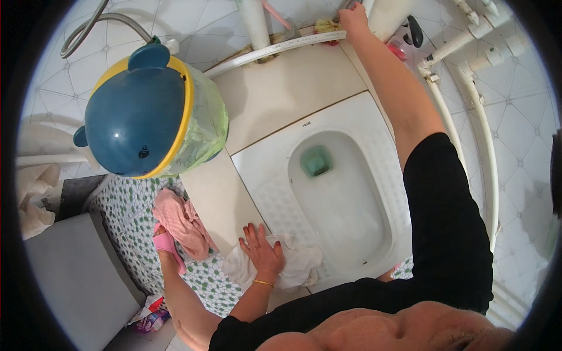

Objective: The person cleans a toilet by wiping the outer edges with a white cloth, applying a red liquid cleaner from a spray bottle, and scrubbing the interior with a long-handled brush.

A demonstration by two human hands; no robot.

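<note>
My left hand [259,253] lies spread, palm down, on a crumpled white cloth [301,257] at the near left edge of the white squat toilet [269,181]. My right arm reaches to the far wall, where my right hand [354,20] is closed beside a yellowish bristly thing [329,26]. What those fingers hold, if anything, is too small and partly hidden to name. The white pipe [281,45] runs just below that spot. In the toilet's basin, the drain opening [316,161] looks green.
A bin with a dark blue lid [137,120] and yellow rim stands on the ledge at left. Pink cloth [181,222] lies by my pink slipper [168,245] on the pebble-patterned floor. A grey box-like thing [82,275] is at far left; pipes [480,128] line the right wall.
</note>
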